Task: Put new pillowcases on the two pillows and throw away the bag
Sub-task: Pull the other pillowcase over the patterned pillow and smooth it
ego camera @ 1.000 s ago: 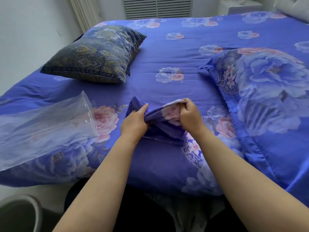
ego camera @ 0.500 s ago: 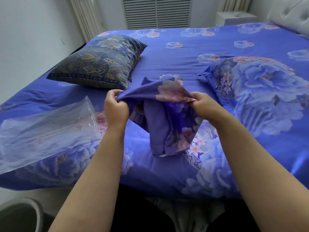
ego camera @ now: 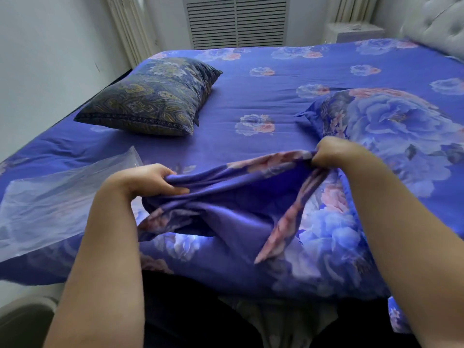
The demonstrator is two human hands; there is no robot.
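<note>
Both hands' fingers [ego camera: 173, 189] clamped on the limp pillowcase [ego camera: 251, 197]; plastic bag [ego camera: 50, 204] flat alongside.

Blue floral pillowcase [ego camera: 241, 204] stretched between both hands, paisley pillow [ego camera: 150, 99] far left, covered pillow [ego camera: 401, 126] right, clear bag [ego camera: 50, 204] flat on bed.
</note>
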